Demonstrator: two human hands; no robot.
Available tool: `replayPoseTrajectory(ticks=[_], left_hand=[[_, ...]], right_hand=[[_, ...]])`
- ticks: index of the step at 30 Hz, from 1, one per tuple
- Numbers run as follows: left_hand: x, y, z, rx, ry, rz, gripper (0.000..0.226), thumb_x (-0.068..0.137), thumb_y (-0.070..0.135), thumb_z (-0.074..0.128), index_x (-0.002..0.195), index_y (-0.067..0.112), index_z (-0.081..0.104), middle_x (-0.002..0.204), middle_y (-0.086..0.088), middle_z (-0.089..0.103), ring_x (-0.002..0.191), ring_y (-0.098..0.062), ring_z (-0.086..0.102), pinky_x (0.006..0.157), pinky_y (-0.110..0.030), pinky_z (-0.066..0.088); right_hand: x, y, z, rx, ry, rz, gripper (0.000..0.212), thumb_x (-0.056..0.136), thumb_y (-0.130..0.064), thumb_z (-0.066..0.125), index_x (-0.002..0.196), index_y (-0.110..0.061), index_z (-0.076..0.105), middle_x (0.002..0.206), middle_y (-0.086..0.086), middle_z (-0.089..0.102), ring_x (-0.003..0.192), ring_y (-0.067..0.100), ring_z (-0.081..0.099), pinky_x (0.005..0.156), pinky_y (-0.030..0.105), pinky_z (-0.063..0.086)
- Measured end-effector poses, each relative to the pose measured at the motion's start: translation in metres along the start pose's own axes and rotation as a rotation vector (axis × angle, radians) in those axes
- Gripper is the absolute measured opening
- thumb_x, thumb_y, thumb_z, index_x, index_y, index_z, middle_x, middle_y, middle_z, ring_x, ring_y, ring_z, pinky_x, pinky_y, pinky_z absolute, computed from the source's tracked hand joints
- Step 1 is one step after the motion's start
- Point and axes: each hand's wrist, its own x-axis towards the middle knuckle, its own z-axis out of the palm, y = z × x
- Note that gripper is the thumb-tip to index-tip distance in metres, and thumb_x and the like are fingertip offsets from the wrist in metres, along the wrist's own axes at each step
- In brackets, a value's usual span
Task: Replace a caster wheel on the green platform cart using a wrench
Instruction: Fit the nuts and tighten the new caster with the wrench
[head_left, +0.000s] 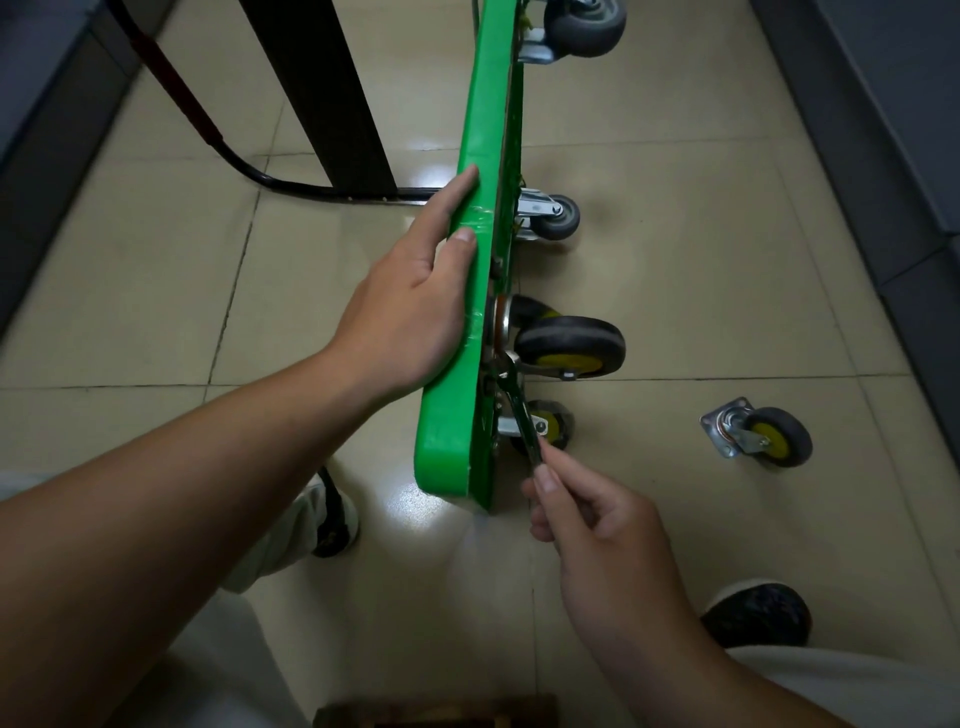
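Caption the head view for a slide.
Left hand steadies the tipped-up green platform cart; right hand holds a wrench at a mounted caster; loose caster on floor.

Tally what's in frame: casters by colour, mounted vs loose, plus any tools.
Grey casters on the green cart: 2
Yellow-hub casters on the cart: 2
Yellow-hub caster loose on the floor: 1
Wrench, in the right hand: 1
Total: 6

the cart (480, 171) is bright green, its caster (570, 347) black with a yellow hub; the floor tiles (701, 260) are beige.
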Motion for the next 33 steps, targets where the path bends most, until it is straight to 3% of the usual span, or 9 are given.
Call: replayPoseTrajectory(ticks=[3,7,10,13,19,23,26,28,33], left_hand=[[0.0,-0.001,-0.001,-0.003,-0.001,-0.004,0.057,0.099,0.053,0.027,0.156,0.058,0.024,0.148,0.013,0.051,0.112,-0.01,0.061,0.101,-0.047,0.052],[0.0,-0.001,-0.001,0.009,0.004,0.002,0.057,0.1,0.052,0.027,0.157,0.056,0.025,0.154,0.013,0.048,0.121,-0.01,0.058,0.106,-0.046,0.049],[0.001,-0.003,-0.001,0.02,0.008,0.004,0.056,0.101,0.052,0.027,0.157,0.057,0.025,0.152,0.011,0.05,0.121,-0.013,0.059,0.106,-0.047,0.048],[0.002,-0.004,-0.002,0.025,0.01,0.01,0.055,0.102,0.051,0.027,0.157,0.056,0.024,0.153,0.011,0.049,0.12,-0.011,0.058,0.106,-0.047,0.048],[0.002,-0.006,-0.002,0.038,0.016,0.019,0.054,0.105,0.048,0.026,0.158,0.054,0.024,0.152,0.012,0.047,0.109,-0.003,0.055,0.102,-0.039,0.048],[0.003,-0.008,-0.002,0.042,0.034,0.016,0.055,0.103,0.048,0.026,0.158,0.054,0.025,0.156,0.011,0.046,0.123,-0.01,0.053,0.107,-0.04,0.044],[0.003,-0.008,-0.001,0.047,0.036,0.01,0.055,0.103,0.049,0.026,0.157,0.056,0.025,0.157,0.012,0.046,0.123,-0.01,0.051,0.108,-0.04,0.044],[0.003,-0.008,-0.002,0.052,0.032,0.015,0.055,0.103,0.049,0.026,0.157,0.056,0.025,0.157,0.012,0.045,0.12,-0.008,0.051,0.106,-0.039,0.044],[0.003,-0.008,-0.003,0.044,0.031,0.007,0.054,0.104,0.048,0.028,0.157,0.056,0.026,0.153,0.013,0.048,0.127,-0.013,0.054,0.11,-0.043,0.044]], right_hand=[[0.001,-0.002,0.005,-0.069,0.036,-0.043,0.057,0.102,-0.016,0.058,0.086,-0.07,0.065,0.095,-0.018,0.076,0.08,-0.011,0.065,0.075,0.007,0.049],[-0.002,0.005,0.01,-0.153,0.026,-0.153,0.048,0.101,-0.018,0.059,0.121,-0.062,0.058,0.093,-0.006,0.069,0.08,0.002,0.067,0.07,0.008,0.048],[-0.008,0.012,0.013,-0.103,-0.011,-0.201,0.055,0.1,-0.021,0.062,0.135,-0.062,0.052,0.093,-0.002,0.067,0.078,0.013,0.069,0.071,0.021,0.058],[-0.008,0.016,0.014,-0.053,-0.049,-0.222,0.056,0.093,-0.027,0.062,0.137,-0.06,0.05,0.091,-0.006,0.067,0.08,0.017,0.072,0.073,0.019,0.058],[-0.002,0.017,0.012,-0.112,-0.133,-0.297,0.063,0.092,-0.023,0.064,0.144,-0.054,0.045,0.093,-0.003,0.066,0.084,0.023,0.07,0.083,0.034,0.061],[0.002,0.021,0.013,-0.149,-0.158,-0.327,0.065,0.094,-0.024,0.063,0.148,-0.051,0.041,0.095,-0.004,0.065,0.087,0.023,0.069,0.082,0.039,0.061],[0.004,0.025,0.013,-0.163,-0.166,-0.345,0.065,0.095,-0.018,0.061,0.15,-0.046,0.041,0.097,-0.003,0.062,0.087,0.025,0.066,0.083,0.041,0.058],[0.006,0.029,0.012,-0.183,-0.178,-0.367,0.066,0.096,-0.016,0.06,0.153,-0.041,0.039,0.098,-0.003,0.06,0.088,0.024,0.064,0.083,0.04,0.056],[0.013,0.038,0.007,-0.207,-0.179,-0.432,0.069,0.096,-0.008,0.063,0.154,-0.038,0.041,0.099,-0.006,0.058,0.088,0.018,0.061,0.083,0.021,0.051]])
